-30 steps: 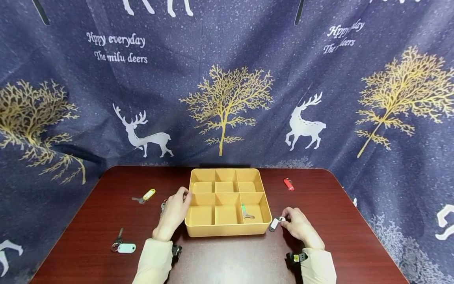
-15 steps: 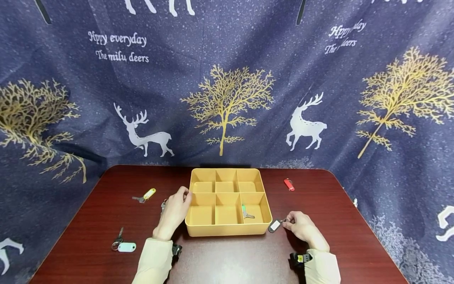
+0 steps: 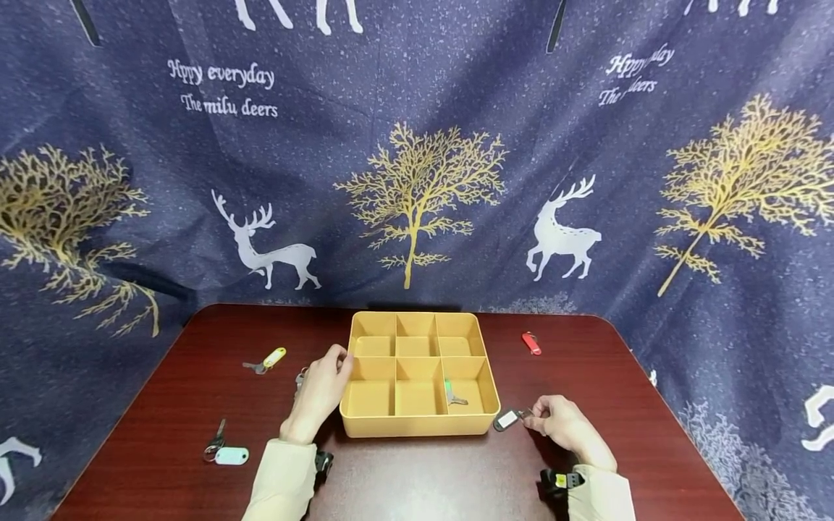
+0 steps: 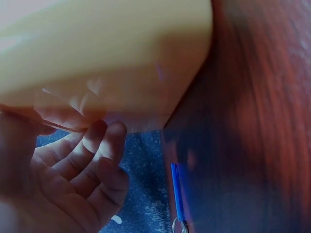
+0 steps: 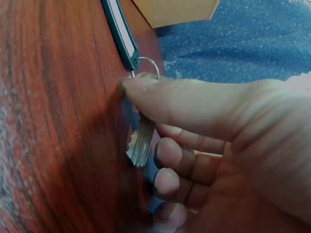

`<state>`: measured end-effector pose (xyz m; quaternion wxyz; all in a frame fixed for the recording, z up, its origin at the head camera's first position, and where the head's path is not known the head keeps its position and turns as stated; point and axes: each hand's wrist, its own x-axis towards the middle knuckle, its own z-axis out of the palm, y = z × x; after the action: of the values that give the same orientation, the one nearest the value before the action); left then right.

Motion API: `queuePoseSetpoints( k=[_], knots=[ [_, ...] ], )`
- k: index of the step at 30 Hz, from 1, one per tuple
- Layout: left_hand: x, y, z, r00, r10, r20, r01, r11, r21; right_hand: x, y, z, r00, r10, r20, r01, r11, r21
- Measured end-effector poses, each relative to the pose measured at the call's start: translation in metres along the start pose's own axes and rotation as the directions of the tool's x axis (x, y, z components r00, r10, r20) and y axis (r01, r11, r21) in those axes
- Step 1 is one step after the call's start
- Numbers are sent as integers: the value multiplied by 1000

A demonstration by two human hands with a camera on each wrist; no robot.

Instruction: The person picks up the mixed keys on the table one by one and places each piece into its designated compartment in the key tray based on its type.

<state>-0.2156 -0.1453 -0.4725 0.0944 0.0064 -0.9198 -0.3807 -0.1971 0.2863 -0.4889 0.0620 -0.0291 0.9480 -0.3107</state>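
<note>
A yellow box [image 3: 420,427] with several compartments stands mid-table. My left hand [image 3: 319,385] holds it at the left rim, with curled fingers against the wall in the left wrist view. Right of the box, my right hand [image 3: 565,428] pinches a key [image 5: 143,141] between thumb and index finger, the other fingers loosely curled. The key's toothed blade points down past the thumb, and its head is hidden. A metal ring joins it to a black key tag [image 3: 507,420] with a white label, near the box's front right corner. A green-tagged key [image 3: 455,396] lies in the front right compartment.
A yellow-tagged key [image 3: 274,356] and a pale mint-tagged key [image 3: 231,455] lie on the left. A blue tag [image 4: 177,191] with a ring lies beside the left hand, mostly hidden in the head view. A red tag [image 3: 531,343] lies back right.
My right hand has moved a little to the right and nearer the front edge, its fingers now on the key and the tag trailing left. My left hand and the box have stayed put.
</note>
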Motion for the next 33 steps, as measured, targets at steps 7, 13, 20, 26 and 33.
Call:
queuePoseSetpoints(
  k=[7, 13, 20, 26, 33],
  knots=[
    [-1, 0, -1, 1000, -3, 8, 3, 1000, -4, 0, 3, -4, 999, -52, 9, 51, 998, 41],
    [2, 1, 2, 1000, 22, 4, -22, 1000, -8, -5, 5, -13, 993, -111, -35, 114, 989, 92],
    [0, 1, 1, 1000, 9, -18, -9, 1000, 1, -6, 0, -18, 989, -138, -61, 145, 981, 127],
    [0, 0, 1, 999, 32, -24, -32, 999, 3, -7, -6, -20, 987, -125, -104, 137, 983, 118],
    [-1, 0, 2, 999, 34, -32, -34, 999, 20, -6, -9, -24, 986, -126, -109, 135, 988, 81]
  ],
)
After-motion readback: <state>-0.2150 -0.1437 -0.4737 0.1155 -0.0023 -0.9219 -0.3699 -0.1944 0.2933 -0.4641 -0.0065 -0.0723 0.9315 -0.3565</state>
